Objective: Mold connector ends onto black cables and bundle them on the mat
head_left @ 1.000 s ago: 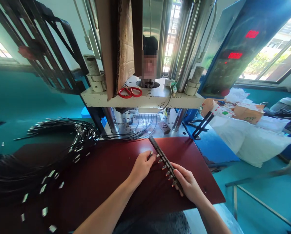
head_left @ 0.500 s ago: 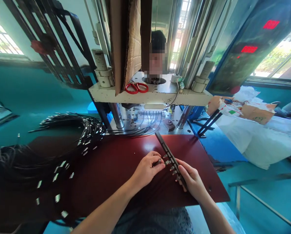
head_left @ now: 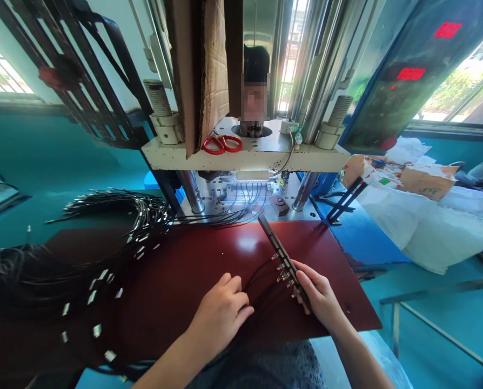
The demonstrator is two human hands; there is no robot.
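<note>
My right hand [head_left: 320, 294] grips a narrow dark metal bar [head_left: 280, 248] by its lower half, thumb on top. The bar slants over the table, and several small metal cable ends [head_left: 284, 275] stick out along its left side. A thin black cable [head_left: 256, 268] curves from the bar down towards my left hand [head_left: 221, 308]. That hand hovers left of the bar with loosely bent fingers and the thumb held apart. No object shows in it, though its palm side is hidden.
A dark red tabletop [head_left: 176, 275] lies under my hands. Black cables [head_left: 144, 208] with metal ends spread over its left side and reach into the press. Red-handled scissors [head_left: 222, 144] rest on the press plate [head_left: 185, 157]. Cardboard boxes and white sheeting [head_left: 420, 232] are at right.
My left hand has let go of the small piece at the bar and moved left and down. A black cable now shows between them. My right hand still grips the bar.
</note>
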